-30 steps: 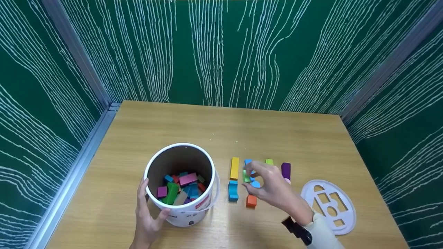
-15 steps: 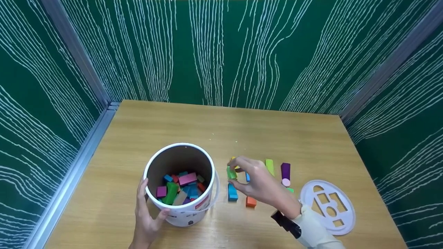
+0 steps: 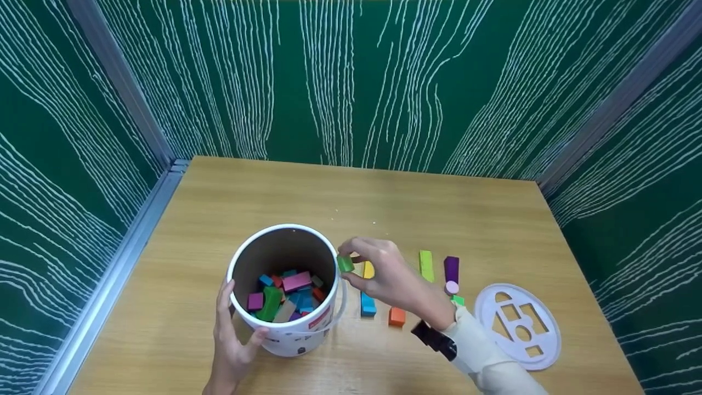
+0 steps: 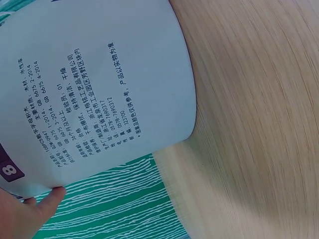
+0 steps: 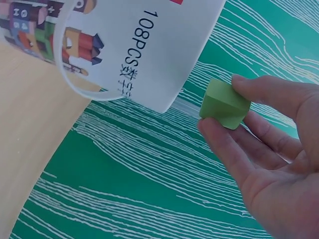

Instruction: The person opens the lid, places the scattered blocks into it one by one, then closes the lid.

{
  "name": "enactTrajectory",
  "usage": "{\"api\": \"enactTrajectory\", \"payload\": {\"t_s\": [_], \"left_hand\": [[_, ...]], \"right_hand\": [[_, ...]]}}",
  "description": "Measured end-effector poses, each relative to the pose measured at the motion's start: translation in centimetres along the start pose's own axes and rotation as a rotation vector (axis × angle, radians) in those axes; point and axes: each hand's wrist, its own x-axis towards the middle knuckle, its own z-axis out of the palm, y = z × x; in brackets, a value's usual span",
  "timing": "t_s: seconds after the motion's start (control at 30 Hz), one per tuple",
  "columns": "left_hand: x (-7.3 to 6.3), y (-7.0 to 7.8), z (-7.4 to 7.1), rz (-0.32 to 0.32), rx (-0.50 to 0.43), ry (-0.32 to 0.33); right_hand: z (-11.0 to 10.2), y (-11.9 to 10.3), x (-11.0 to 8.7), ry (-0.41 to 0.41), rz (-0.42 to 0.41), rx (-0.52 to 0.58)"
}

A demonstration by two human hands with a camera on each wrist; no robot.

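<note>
My left hand [image 3: 233, 345] holds a white bucket [image 3: 296, 345] by its near left side, thumb and fingertips at the rim. In the left wrist view those fingertips [image 4: 52, 199] touch the printed wall. Several coloured blocks lie inside, among them a pink block [image 3: 296, 281] and a curved green one [image 3: 270, 304]. Thumb and fingers of my right hand [image 3: 392, 280] pinch a small light-green block [image 5: 224, 103], raised beside the bucket's right rim. Its notched face shows in the right wrist view. The right hand partly hides a yellow block [image 3: 368, 269] on the table.
Right of the bucket lie a blue block [image 3: 368, 305], an orange block [image 3: 397, 316], a lime block [image 3: 426, 265], a purple block [image 3: 451, 269] and a pink disc [image 3: 452, 287]. Farther right is a white oval lid [image 3: 548, 345] with cut-out shapes. The bucket's handle [image 3: 344, 299] hangs right.
My right hand has picked the light-green block out of the group on the table and carried it left to the bucket's rim. The left hand and the bucket have stayed in place.
</note>
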Motion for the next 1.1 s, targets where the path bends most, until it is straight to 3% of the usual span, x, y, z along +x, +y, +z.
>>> {"api": "enactTrajectory", "payload": {"t_s": [0.57,1.1], "left_hand": [[0.0,-0.1,-0.1,0.031,-0.001,-0.001],[-0.1,0.1,-0.1,-0.017,-0.025,-0.026]], "right_hand": [[2.1,-0.9,2.1,-0.117,0.009,0.017],[4.2,-1.4,3.7,-0.296,0.024,-0.039]]}}
